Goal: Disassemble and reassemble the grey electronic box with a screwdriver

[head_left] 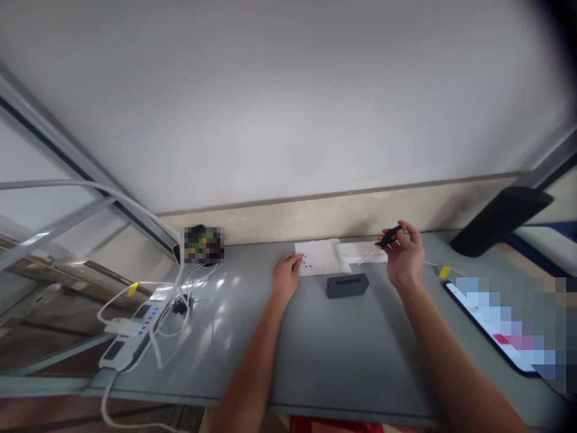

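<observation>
My right hand (406,255) is raised above the table's back part, its fingers closed around the black and yellow handle of a screwdriver (390,238). The thin shaft slants down to the left, over the papers. At the left edge of a white sheet of paper (322,255) rests my left hand (287,275), fingers drawn together beside several small dark screws (307,264); whatever its fingertips hold is too small to tell. Between the hands, in front of the paper, lies a dark grey box-shaped casing (347,286) with a row of slots.
A white power strip (130,340) with tangled white cables occupies the table's left side. At the right lie a tablet (491,328), partly blurred, and a tilted black cylinder-like object (500,221). A blurred-out item (202,245) stands at the back left, against the wall.
</observation>
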Action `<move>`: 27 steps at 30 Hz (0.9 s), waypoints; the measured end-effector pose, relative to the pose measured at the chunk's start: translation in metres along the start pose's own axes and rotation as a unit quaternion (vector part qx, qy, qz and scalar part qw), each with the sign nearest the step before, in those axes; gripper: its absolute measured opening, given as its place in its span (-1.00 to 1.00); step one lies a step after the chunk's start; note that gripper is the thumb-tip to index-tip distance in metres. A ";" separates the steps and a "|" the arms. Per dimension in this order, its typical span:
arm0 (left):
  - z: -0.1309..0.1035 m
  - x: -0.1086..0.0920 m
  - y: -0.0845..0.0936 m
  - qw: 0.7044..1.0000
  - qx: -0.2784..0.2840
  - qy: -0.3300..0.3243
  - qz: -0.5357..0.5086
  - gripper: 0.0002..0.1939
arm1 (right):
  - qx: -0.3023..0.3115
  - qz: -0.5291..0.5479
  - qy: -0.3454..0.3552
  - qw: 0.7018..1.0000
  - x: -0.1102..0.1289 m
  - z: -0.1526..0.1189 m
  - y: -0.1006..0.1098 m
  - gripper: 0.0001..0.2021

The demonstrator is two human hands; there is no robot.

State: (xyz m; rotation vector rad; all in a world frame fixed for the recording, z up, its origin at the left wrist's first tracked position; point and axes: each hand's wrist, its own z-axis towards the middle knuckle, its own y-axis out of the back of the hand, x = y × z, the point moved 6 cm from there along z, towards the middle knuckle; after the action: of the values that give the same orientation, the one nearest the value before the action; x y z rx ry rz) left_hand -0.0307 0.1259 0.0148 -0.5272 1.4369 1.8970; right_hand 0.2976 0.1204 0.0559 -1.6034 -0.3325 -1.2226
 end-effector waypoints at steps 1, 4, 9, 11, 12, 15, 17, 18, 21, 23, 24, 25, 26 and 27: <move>0.000 -0.001 0.004 1.000 -0.013 -0.001 -0.012 -0.70 | 0.034 0.019 -0.017 0.999 0.006 0.002 -0.001 -0.65; -0.003 -0.012 0.014 0.998 -0.032 -0.015 -0.059 -0.67 | 0.134 -0.003 -0.076 0.988 0.022 -0.003 0.000 -0.74; -0.026 -0.062 0.001 0.977 0.107 -0.112 -0.144 -0.60 | 0.265 -0.256 -0.122 0.922 0.012 -0.042 0.017 -0.69; -0.037 -0.079 -0.011 0.967 0.153 -0.143 -0.148 -0.57 | 0.317 -0.360 -0.095 0.873 0.001 -0.059 0.023 -0.64; -0.041 -0.084 -0.016 0.965 0.155 -0.148 -0.153 -0.62 | 0.327 -0.394 -0.062 0.857 -0.002 -0.063 0.025 -0.62; -0.045 -0.085 -0.029 0.967 0.153 -0.117 -0.169 -0.60 | 0.354 -0.448 -0.009 0.821 -0.013 -0.072 0.026 -0.60; -0.045 -0.079 -0.035 0.968 0.156 -0.093 -0.173 -0.59 | 0.369 -0.476 0.007 0.798 -0.019 -0.075 0.025 -0.64; -0.044 -0.077 -0.037 0.970 0.156 -0.088 -0.168 -0.59 | 0.370 -0.492 0.015 0.788 -0.021 -0.075 0.024 -0.66; -0.041 -0.073 -0.040 0.975 0.144 -0.110 -0.125 -0.62 | 0.344 -0.544 0.032 0.765 -0.024 -0.076 0.024 -0.67; -0.040 -0.073 -0.042 0.977 0.131 -0.136 -0.093 -0.63 | 0.318 -0.574 0.036 0.754 -0.025 -0.078 0.026 -0.68; -0.040 -0.074 -0.043 0.978 0.124 -0.146 -0.078 -0.63 | 0.305 -0.588 0.039 0.748 -0.025 -0.079 0.027 -0.68; -0.040 -0.074 -0.043 0.980 0.115 -0.151 -0.063 -0.63 | 0.294 -0.601 0.041 0.742 -0.025 -0.080 0.028 -0.69; -0.041 -0.075 -0.043 0.981 0.107 -0.154 -0.048 -0.62 | 0.283 -0.612 0.043 0.737 -0.025 -0.081 0.029 -0.69; -0.042 -0.076 -0.042 0.982 0.100 -0.157 -0.035 -0.63 | 0.274 -0.619 0.044 0.734 -0.024 -0.081 0.030 -0.69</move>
State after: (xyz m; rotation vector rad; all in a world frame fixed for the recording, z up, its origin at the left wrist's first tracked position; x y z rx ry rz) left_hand 0.0480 0.0709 0.0254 -0.1710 1.3604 1.6684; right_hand 0.2646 0.0479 0.0135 -0.6519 -1.7186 -1.8709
